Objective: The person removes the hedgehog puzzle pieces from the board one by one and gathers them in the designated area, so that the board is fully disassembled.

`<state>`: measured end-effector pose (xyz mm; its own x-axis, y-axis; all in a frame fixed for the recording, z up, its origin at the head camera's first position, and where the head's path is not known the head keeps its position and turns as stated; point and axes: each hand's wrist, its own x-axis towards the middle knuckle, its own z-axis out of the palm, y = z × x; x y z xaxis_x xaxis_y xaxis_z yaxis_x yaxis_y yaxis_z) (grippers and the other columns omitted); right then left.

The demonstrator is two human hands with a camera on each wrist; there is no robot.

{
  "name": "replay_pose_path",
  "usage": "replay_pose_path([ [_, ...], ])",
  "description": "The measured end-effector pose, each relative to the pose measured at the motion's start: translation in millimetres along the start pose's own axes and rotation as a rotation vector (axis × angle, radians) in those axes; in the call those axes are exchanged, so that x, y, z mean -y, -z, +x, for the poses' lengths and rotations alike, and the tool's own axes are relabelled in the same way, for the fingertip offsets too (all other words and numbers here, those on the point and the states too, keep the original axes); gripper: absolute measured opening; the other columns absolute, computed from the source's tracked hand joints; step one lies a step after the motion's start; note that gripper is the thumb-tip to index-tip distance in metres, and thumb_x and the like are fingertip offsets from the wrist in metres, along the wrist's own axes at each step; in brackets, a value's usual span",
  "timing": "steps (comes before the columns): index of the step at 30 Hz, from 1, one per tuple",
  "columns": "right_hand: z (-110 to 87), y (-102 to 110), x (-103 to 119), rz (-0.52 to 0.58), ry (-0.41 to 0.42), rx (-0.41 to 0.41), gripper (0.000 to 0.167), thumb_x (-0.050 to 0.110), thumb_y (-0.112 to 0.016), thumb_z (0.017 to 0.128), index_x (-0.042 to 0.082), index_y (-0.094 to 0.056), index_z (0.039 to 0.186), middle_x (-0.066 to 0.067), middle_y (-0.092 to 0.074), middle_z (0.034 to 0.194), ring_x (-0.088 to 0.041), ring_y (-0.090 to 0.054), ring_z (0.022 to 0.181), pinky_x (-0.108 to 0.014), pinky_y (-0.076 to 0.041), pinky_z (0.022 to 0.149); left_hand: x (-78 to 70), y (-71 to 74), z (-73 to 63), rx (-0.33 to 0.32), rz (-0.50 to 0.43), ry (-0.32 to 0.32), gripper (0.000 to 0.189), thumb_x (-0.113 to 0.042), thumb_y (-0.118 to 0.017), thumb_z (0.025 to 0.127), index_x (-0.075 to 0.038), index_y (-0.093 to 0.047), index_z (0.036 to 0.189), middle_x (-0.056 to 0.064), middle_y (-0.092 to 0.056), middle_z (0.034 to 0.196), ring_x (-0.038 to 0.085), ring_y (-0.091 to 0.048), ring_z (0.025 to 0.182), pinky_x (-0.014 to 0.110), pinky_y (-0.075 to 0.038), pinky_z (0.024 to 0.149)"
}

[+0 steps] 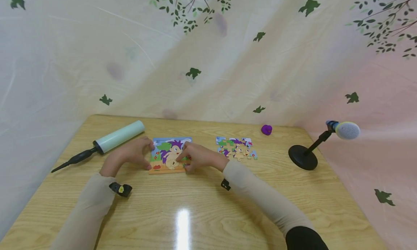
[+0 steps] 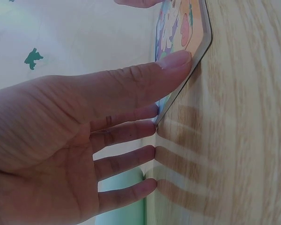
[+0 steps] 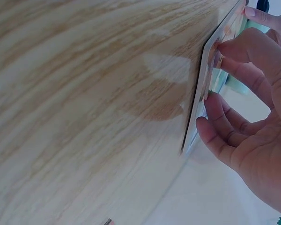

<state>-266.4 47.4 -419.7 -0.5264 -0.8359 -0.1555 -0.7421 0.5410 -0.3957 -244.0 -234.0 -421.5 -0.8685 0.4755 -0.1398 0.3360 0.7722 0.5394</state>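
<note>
A flat jigsaw puzzle board (image 1: 162,169) with a purple-haired hedgehog picture lies on the wooden table between both hands. My left hand (image 1: 136,151) frames its left edge: the thumb (image 2: 175,65) rests on the near corner, and the other fingers extend with their tips down at the edge and tabletop. From the right, my right hand (image 1: 199,156) reaches over the board. Its index finger touches the hedgehog's body, and the thumb (image 3: 232,49) is at the near right part. The palm and knuckles hide the board's right side in the head view.
Loose jigsaw pieces (image 1: 239,153) lie grouped right of the board. Behind them sits a small purple object (image 1: 266,129). A black-based microphone stand (image 1: 302,157) stands far right. A pale green cylinder (image 1: 121,136) with a black handle lies left, near my left hand.
</note>
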Motion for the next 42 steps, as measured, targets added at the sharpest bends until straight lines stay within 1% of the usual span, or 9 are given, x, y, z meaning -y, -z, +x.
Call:
replay_pose_path([
  [6,1.6,1.8,-0.2,-0.003,0.002,0.008,0.042,0.011,-0.079,0.083,0.012,-0.074,0.124,-0.006,-0.063,0.107,-0.011,-0.047,0.086,-0.015,-0.043,0.066,-0.8,0.4,0.8,0.008,-0.007,0.024,0.06,-0.021,-0.094,0.069,0.0,-0.063,0.116,0.02,-0.06,0.128,0.039,-0.054,0.121,0.061,-0.04,0.113],
  [14,3.4,4.9,-0.1,-0.01,0.024,0.01,0.042,0.009,-0.078,0.081,0.011,-0.074,0.123,-0.008,-0.063,0.104,-0.011,-0.045,0.083,-0.016,-0.041,0.063,-1.4,1.6,-0.8,0.004,-0.005,0.035,0.059,-0.02,-0.093,0.071,0.0,-0.063,0.117,0.021,-0.059,0.131,0.041,-0.053,0.124,0.062,-0.039,0.114],
  [19,3.9,7.2,2.1,-0.015,0.026,0.018,0.041,0.009,-0.078,0.081,0.01,-0.075,0.121,-0.007,-0.064,0.101,-0.011,-0.046,0.083,-0.016,-0.042,0.064,-1.7,1.1,-0.2,0.006,-0.007,0.029,0.059,-0.021,-0.093,0.071,0.0,-0.063,0.117,0.021,-0.059,0.13,0.041,-0.053,0.123,0.062,-0.039,0.114],
  [24,4.2,7.3,1.1,-0.007,0.021,0.032,0.04,0.009,-0.077,0.081,0.01,-0.074,0.122,-0.005,-0.064,0.102,-0.011,-0.048,0.084,-0.015,-0.045,0.065,-2.3,1.5,-0.6,0.006,-0.016,0.028,0.06,-0.021,-0.093,0.071,0.0,-0.063,0.117,0.021,-0.059,0.129,0.04,-0.053,0.122,0.062,-0.04,0.114],
  [31,1.2,4.7,-3.1,0.024,0.019,0.023,0.042,0.008,-0.075,0.083,0.012,-0.073,0.125,-0.007,-0.061,0.107,-0.011,-0.046,0.083,-0.016,-0.042,0.065,-4.1,2.1,-1.4,0.007,-0.019,0.026,0.06,-0.019,-0.093,0.07,0.001,-0.062,0.116,0.021,-0.059,0.128,0.04,-0.053,0.122,0.062,-0.039,0.113],
  [37,-1.9,0.0,-4.7,0.032,0.011,0.011,0.041,0.014,-0.075,0.088,0.014,-0.071,0.129,-0.009,-0.056,0.114,-0.012,-0.044,0.087,-0.016,-0.041,0.068,-4.7,2.5,-1.8,0.005,-0.006,0.017,0.059,-0.02,-0.094,0.069,0.001,-0.063,0.115,0.022,-0.06,0.127,0.04,-0.054,0.121,0.062,-0.04,0.113],
  [42,-1.0,-4.5,-7.6,0.04,0.013,0.0,0.038,0.017,-0.075,0.091,0.014,-0.071,0.129,-0.008,-0.056,0.114,-0.013,-0.044,0.091,-0.017,-0.041,0.072,-4.4,1.9,-1.9,0.007,-0.004,0.02,0.059,-0.02,-0.094,0.07,0.001,-0.063,0.116,0.021,-0.06,0.127,0.04,-0.054,0.12,0.062,-0.04,0.113],
])
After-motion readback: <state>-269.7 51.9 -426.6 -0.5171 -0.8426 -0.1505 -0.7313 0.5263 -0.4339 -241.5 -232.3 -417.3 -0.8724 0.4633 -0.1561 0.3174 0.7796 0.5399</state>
